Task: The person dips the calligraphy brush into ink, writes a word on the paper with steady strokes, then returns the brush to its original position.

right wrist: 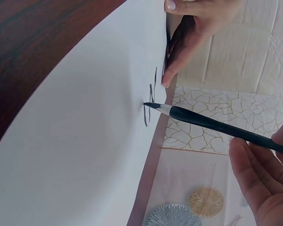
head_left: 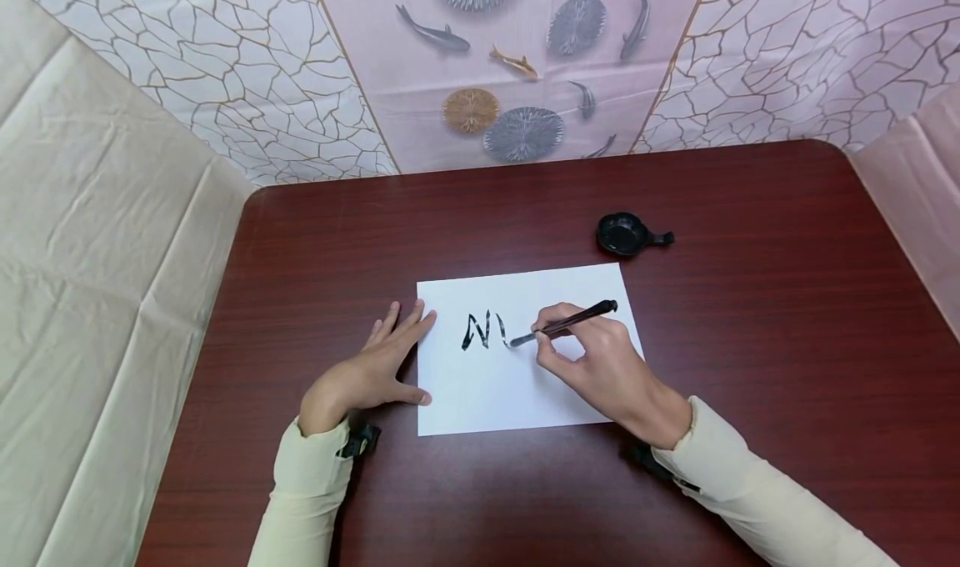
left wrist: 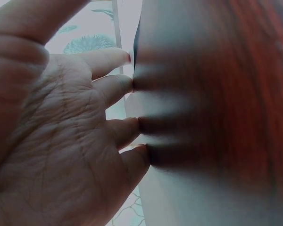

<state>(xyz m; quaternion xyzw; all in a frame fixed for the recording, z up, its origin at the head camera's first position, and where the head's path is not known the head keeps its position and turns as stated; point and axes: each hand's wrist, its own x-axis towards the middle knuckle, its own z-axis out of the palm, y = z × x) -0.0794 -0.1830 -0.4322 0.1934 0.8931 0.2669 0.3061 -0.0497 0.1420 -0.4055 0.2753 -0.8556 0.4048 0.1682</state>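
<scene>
A white sheet of paper (head_left: 517, 383) lies on the dark wooden table (head_left: 750, 342), with black brush strokes (head_left: 480, 331) painted near its middle. My right hand (head_left: 592, 358) pinches a black ink brush (head_left: 573, 321) whose tip touches the paper just right of the strokes; in the right wrist view the brush (right wrist: 217, 125) meets the paper (right wrist: 85, 141) at its wet tip. My left hand (head_left: 375, 367) lies flat with straight fingers on the table at the paper's left edge, thumb on the sheet. In the left wrist view its fingertips (left wrist: 127, 84) press the surface.
A small black ink dish (head_left: 626, 233) stands beyond the paper's far right corner. Patterned cloth panels (head_left: 487, 67) wall the table at the back, and beige cloth (head_left: 90, 258) hangs along the left and right sides.
</scene>
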